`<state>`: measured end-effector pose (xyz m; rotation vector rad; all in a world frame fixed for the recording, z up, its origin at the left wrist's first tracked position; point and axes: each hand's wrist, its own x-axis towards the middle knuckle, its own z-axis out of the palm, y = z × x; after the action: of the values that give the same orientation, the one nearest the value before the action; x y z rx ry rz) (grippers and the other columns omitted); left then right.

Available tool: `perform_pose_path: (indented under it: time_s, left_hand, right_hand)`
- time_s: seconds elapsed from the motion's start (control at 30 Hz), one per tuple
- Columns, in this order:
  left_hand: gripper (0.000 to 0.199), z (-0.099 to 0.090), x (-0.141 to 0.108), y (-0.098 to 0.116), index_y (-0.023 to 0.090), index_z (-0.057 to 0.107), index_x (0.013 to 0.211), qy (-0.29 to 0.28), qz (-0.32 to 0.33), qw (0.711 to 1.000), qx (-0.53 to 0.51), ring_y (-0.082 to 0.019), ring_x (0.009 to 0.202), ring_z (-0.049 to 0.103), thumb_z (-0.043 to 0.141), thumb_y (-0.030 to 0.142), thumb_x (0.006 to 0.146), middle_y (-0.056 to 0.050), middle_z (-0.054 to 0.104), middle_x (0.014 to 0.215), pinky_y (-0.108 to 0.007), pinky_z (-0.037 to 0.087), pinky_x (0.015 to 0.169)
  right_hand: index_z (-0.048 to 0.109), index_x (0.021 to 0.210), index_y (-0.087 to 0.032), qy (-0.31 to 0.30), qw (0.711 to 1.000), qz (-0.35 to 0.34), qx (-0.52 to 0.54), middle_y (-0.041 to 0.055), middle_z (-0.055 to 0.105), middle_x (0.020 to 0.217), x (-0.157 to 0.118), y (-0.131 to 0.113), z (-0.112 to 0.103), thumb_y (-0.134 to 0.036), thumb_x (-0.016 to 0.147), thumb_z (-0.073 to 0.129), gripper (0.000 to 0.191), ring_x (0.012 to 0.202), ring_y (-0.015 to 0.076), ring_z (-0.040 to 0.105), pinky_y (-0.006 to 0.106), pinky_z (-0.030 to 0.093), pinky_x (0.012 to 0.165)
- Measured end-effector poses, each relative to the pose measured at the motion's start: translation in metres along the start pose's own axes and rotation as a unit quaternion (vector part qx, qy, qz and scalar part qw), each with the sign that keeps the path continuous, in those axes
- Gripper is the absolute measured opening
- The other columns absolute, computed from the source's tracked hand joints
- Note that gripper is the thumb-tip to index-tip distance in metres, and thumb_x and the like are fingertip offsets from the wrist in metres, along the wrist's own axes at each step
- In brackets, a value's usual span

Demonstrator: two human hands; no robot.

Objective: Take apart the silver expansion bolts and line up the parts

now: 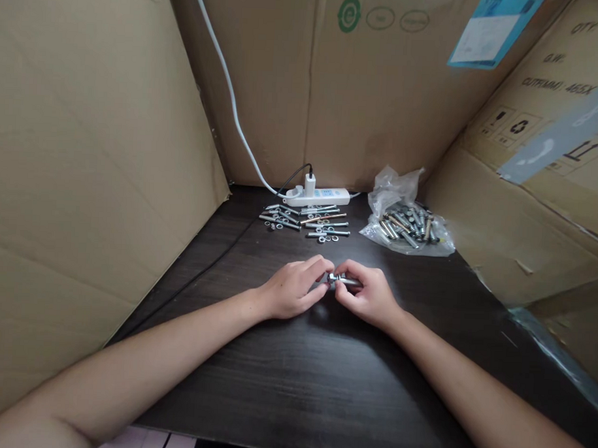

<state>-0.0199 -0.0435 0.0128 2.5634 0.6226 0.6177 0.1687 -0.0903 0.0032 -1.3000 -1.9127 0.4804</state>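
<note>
Over the middle of the dark table, my two hands meet at a metal expansion bolt (pixel 345 280) that lies roughly level. My right hand (pixel 368 288) is closed, thumb and fingers pinching its shaft. At its left end is a shiny hex nut (pixel 331 278), with the curled fingertips of my left hand (pixel 297 286) closed around it. Part of the bolt is hidden by my fingers. Beyond my hands lie several loose bolts (pixel 327 225) in rough rows, with washers and nuts (pixel 322 239) among them.
A clear plastic bag (pixel 396 188) of metal bolts (pixel 411 224) lies at the back right. Behind the loose parts sits a white power strip (pixel 319 197) with a plug and cables. Cardboard boxes (pixel 264 85) wall in the table's (pixel 274 380) back and both sides.
</note>
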Motion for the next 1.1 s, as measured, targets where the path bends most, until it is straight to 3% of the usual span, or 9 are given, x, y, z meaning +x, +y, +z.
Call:
perform_pose_path:
  time_s: [0.2, 0.37, 0.47, 0.6, 0.77, 1.1]
  left_hand:
    - [0.016, 0.002, 0.0011, -0.0019, 0.019, 0.049, 0.086, -0.022, -0.031, 0.999, 0.002, -0.012, 0.066, 0.05, 0.041, 0.032, 0.091, 0.002, 0.055, 0.074, -0.023, 0.037, 0.062]
    - [0.029, 0.0038, 0.0011, -0.0062, 0.018, 0.048, 0.074, -0.033, -0.03, 0.999, 0.025, -0.012, 0.063, 0.049, 0.034, 0.034, 0.094, 0.002, 0.053, 0.067, -0.025, 0.035, 0.062]
    - [0.029, 0.001, 0.0001, -0.0057, 0.019, 0.049, 0.082, -0.032, -0.032, 0.999, -0.003, -0.013, 0.067, 0.051, 0.028, 0.033, 0.096, 0.001, 0.055, 0.072, -0.025, 0.037, 0.065]
    - [0.018, -0.0022, -0.0019, -0.0013, 0.02, 0.043, 0.101, 0.008, -0.05, 0.998, -0.037, -0.012, 0.066, 0.049, 0.041, 0.034, 0.09, 0.001, 0.053, 0.08, -0.025, 0.039, 0.063]
    - [0.013, 0.0004, -0.0021, 0.0006, 0.02, 0.043, 0.097, -0.003, -0.008, 0.999, -0.034, -0.012, 0.065, 0.048, 0.045, 0.027, 0.087, 0.001, 0.052, 0.078, -0.024, 0.036, 0.061]
    - [0.019, 0.0019, -0.0004, -0.0035, 0.02, 0.047, 0.101, -0.02, -0.044, 0.998, -0.025, -0.012, 0.064, 0.052, 0.042, 0.036, 0.093, 0.003, 0.055, 0.072, -0.022, 0.037, 0.06]
  right_hand:
    - [0.056, 0.075, -0.018, -0.017, 1.0, 0.001, 0.002, -0.0044, 0.052, 0.054, -0.0013, -0.0014, 0.0009, -0.024, 0.074, 0.055, 0.007, 0.046, 0.0073, 0.043, 0.018, 0.036, 0.048]
    - [0.056, 0.075, -0.018, -0.026, 1.0, -0.002, -0.002, -0.005, 0.051, 0.054, -0.0014, -0.0023, 0.0009, -0.024, 0.073, 0.056, 0.006, 0.045, 0.007, 0.042, 0.018, 0.035, 0.047]
    - [0.056, 0.076, -0.018, -0.032, 0.999, 0.003, 0.004, -0.0048, 0.051, 0.054, -0.0011, -0.0015, 0.001, -0.023, 0.074, 0.055, 0.006, 0.046, 0.0072, 0.043, 0.018, 0.036, 0.048]
    - [0.055, 0.074, -0.018, -0.028, 0.999, 0.008, 0.015, -0.0045, 0.051, 0.055, -0.0009, -0.0008, 0.0009, -0.024, 0.074, 0.055, 0.006, 0.047, 0.0073, 0.042, 0.018, 0.036, 0.048]
    - [0.057, 0.076, -0.017, -0.032, 0.999, 0.012, 0.026, -0.0033, 0.055, 0.058, -0.0003, -0.0011, 0.0003, -0.024, 0.074, 0.055, 0.007, 0.049, 0.0078, 0.045, 0.018, 0.037, 0.05]
    - [0.057, 0.074, -0.017, -0.018, 1.0, 0.003, 0.006, -0.0041, 0.052, 0.054, 0.0003, -0.0007, -0.0001, -0.023, 0.073, 0.054, 0.007, 0.046, 0.0068, 0.042, 0.018, 0.035, 0.048]
